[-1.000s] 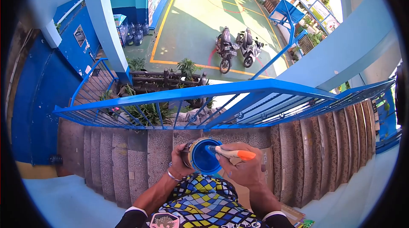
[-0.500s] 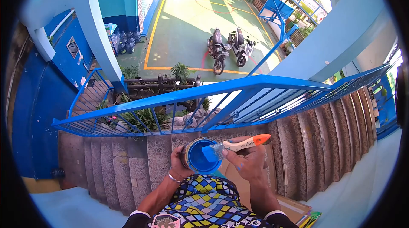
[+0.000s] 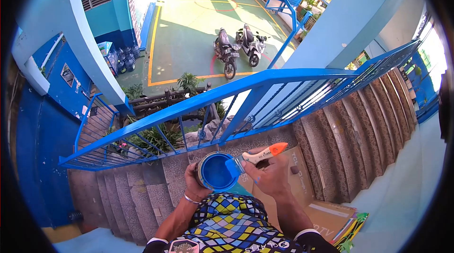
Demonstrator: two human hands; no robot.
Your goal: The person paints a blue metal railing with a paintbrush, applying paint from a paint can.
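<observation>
My left hand (image 3: 195,183) is wrapped round the side of an open can of blue paint (image 3: 217,171), tipped so its inside faces me. In my right hand (image 3: 270,176) is a paintbrush (image 3: 257,157) with a pale handle and an orange end. The brush's bristles are coated in blue and rest at the can's right rim, over its mouth. Spots of blue paint mark my right fingers. Both hands are in front of my patterned shirt (image 3: 227,220).
A blue metal railing (image 3: 189,109) runs in front of me. Steps (image 3: 340,144) go along the right and more (image 3: 127,196) to the left. Flattened cardboard (image 3: 302,182) lies below my right hand. Beyond stand two motorbikes (image 3: 226,53) on a painted court (image 3: 184,31).
My view has turned, so the railing and court sit differently. The can and brush have shifted slightly left, and the bristles have moved from over the can's middle to its right rim.
</observation>
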